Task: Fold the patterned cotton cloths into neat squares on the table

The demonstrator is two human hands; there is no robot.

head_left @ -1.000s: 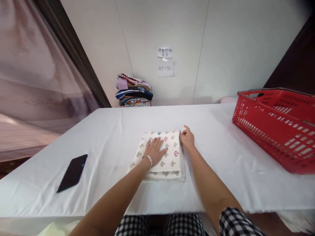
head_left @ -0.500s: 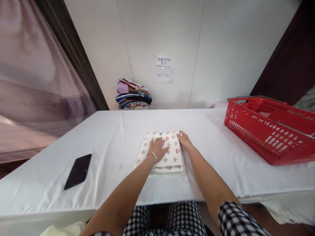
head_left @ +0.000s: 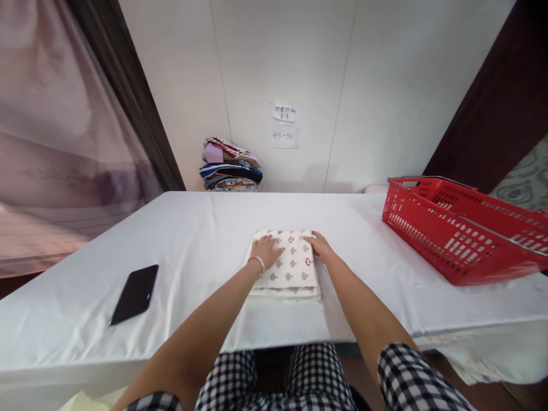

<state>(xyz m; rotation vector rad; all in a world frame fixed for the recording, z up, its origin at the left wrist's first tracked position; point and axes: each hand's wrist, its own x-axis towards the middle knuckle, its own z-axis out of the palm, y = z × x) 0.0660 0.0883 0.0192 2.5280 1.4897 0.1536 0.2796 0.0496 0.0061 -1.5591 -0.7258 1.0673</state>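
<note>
Lying flat on the folded mushroom-print cloth (head_left: 287,266), left hand (head_left: 265,249) pressing palm-down with fingers spread, grasping nothing, a pale bracelet (head_left: 257,261) circling the wrist. Resting at the cloth's far right edge, right hand (head_left: 320,246) touching the fabric with loosely stretched fingers, not clenched; impossible to tell whether pinching the edge. Sitting near the middle of the white-covered worktop (head_left: 192,240), the cloth folded into a neat layered rectangle, printed with grey and red mushrooms. Lying well apart to the left, a dark phone (head_left: 134,293), face up. Standing at the right end of the worktop, a red plastic basket (head_left: 445,234). Piling up against the far wall, a stack of folded clothes (head_left: 230,165), with two paper notes (head_left: 284,123) sticking to the wall above.
</note>
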